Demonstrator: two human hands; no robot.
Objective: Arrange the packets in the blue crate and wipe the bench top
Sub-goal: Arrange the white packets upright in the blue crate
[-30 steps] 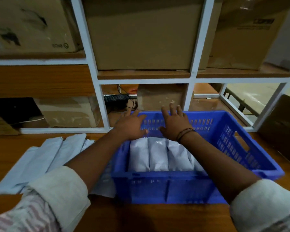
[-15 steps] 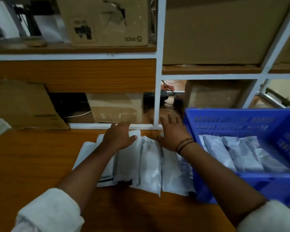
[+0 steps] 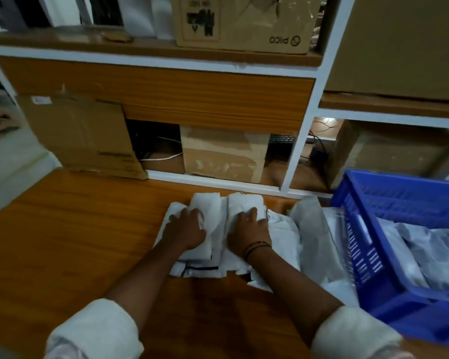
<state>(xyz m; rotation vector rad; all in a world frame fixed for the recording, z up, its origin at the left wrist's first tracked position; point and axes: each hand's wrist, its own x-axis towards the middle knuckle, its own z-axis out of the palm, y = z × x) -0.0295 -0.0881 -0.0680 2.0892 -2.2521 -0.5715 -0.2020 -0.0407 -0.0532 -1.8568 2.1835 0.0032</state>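
A white-framed shelf (image 3: 304,117) of cardboard boxes (image 3: 223,154) backs the wooden desk (image 3: 88,229). The blue crate (image 3: 360,229) sits at the desk's right, holding crated packets (image 3: 430,251). Just left of it, loose packets (image 3: 213,203) lie heaped. Of the hands, the right hand (image 3: 249,230) presses flat on the heap. The left hand (image 3: 187,228) rests beside it, and I cannot tell whether it grips.

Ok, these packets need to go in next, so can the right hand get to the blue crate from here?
Probably yes. The right hand rests on the packet pile, and the blue crate stands close on its right, open-topped. Only loose packets lie between, and nothing upright blocks the way.
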